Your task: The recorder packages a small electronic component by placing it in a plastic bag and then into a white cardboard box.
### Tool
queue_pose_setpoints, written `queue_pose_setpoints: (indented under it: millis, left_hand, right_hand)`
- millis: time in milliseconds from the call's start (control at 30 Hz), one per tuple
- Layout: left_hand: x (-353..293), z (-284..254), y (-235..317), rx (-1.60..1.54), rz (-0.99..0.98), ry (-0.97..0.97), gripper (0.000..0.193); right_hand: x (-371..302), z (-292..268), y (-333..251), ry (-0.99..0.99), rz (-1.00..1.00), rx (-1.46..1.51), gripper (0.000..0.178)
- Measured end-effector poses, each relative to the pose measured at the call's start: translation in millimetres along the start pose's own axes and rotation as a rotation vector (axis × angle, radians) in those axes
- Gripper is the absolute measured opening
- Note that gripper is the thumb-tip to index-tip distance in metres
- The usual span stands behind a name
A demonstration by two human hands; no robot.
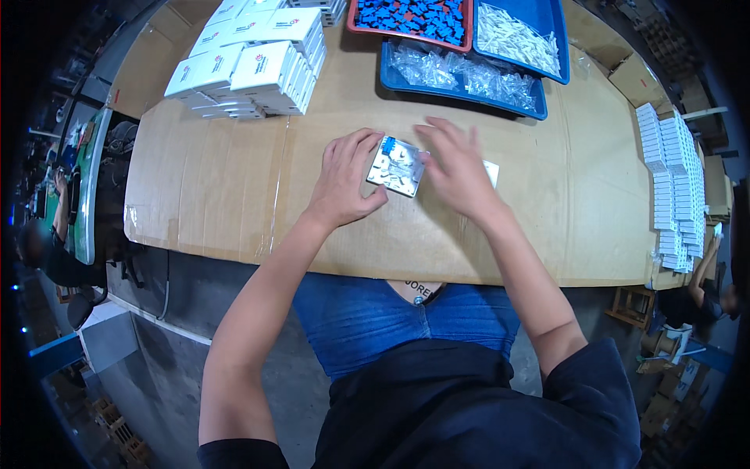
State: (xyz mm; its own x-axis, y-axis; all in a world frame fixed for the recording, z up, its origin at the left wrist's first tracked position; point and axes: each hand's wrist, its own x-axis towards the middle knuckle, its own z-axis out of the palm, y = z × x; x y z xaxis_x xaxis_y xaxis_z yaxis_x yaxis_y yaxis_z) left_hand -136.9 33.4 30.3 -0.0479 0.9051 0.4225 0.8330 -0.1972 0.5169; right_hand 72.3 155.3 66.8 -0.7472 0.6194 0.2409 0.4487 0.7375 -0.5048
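Observation:
A small square box [396, 181] sits on the cardboard-covered table in front of me. Inside it are a blue piece [389, 145] and what looks like shiny clear plastic packaging [401, 167]. My left hand [344, 176] grips the box from its left side, fingers along the upper left and thumb at the lower edge. At the box's right edge is my right hand [459, 173], its fingers apart and blurred by motion, with nothing visible in them. Partly hidden behind that hand lies a flat white item [491, 173], whose kind I cannot make out.
White boxes [262, 66] are stacked at the far left. Beyond my hands stand a red tray [367, 31] of blue pieces, a blue tray [564, 66] of white pieces and another blue tray [469, 99] of clear bags. More white boxes [670, 187] line the right edge.

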Motion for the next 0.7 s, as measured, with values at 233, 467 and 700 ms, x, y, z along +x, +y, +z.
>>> queue_pose_setpoints:
  millis: [233, 467, 700]
  left_hand:
    - [-2, -3, 5, 0.067, 0.027, -0.013, 0.087]
    - [-7, 12, 25, 0.198, 0.003, 0.029, 0.086]
    - [-17, 42, 74, 0.353, -0.278, 0.109, 0.085]
  right_hand:
    - [-72, -58, 32, -0.144, 0.286, -0.131, 0.045]
    - [-95, -56, 36, -0.092, 0.324, -0.086, 0.050]
    - [-95, -42, 50, 0.017, 0.231, 0.105, 0.040]
